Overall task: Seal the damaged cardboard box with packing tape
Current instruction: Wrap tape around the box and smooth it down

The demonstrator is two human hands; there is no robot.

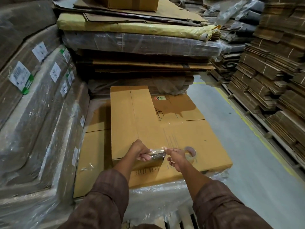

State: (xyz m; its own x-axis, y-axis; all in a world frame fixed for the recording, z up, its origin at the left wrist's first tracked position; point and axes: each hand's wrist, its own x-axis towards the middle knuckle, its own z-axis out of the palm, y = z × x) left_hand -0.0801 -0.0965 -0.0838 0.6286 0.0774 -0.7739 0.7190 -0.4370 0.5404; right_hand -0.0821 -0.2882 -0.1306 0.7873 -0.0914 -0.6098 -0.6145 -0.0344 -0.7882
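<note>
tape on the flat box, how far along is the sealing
Early. One clear strip already seems to lie across the flattened cardboard box. In hand: the left hand pinches the free end, the right hand grips the tape roll, clear tape stretched between them. That length isn't stuck down or cut.

Tan cardboard box (pixel 165 129), clear tape (pixel 157 152), brown checked sleeves (pixel 105 195).
</note>
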